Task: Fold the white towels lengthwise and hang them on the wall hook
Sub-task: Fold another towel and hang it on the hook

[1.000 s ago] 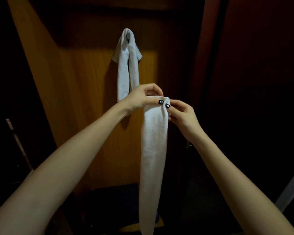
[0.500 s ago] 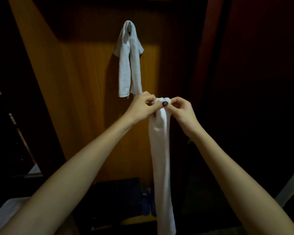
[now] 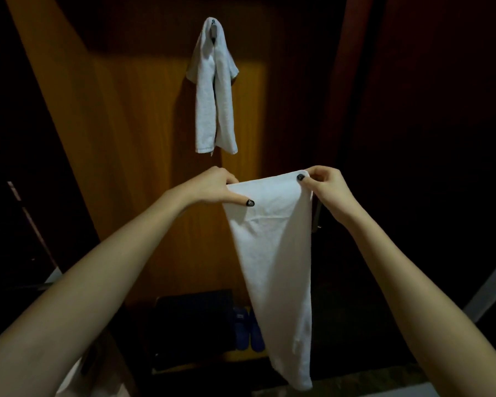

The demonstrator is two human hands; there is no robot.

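Below the hook (image 3: 213, 29), seen from the head camera, two bare arms reach forward and hold up a white towel. The held towel (image 3: 272, 253) has its top edge stretched nearly level between the two hands, lower than the hook and a little to its right. The left hand (image 3: 212, 186) is clamped on the top left corner: its fingers curl behind the cloth and its dark-nailed thumb (image 3: 241, 199) lies across the front. The right hand (image 3: 325, 186) pinches the top right corner, with its thumb on the front face and its fingers curled behind. The hands are apart, with the width of the cloth between them. From that edge the held towel hangs free and narrows as it falls, with a soft fold down its right side. Its lower end is far below the hook.

On the hook hangs the hung towel (image 3: 212, 90), also white, draped over it as a narrow strip so that two ends drop side by side. Those ends stop just above the hands, clear of them. The hook is fixed to a lit wooden panel (image 3: 126, 138). To the right of the hook is a dark door (image 3: 413, 138). Far below the hook, at the foot of the panel, blue slippers (image 3: 248, 330) stand beside a dark shape (image 3: 195, 319) that is too dim to identify. The slippers are partly hidden behind the held towel.
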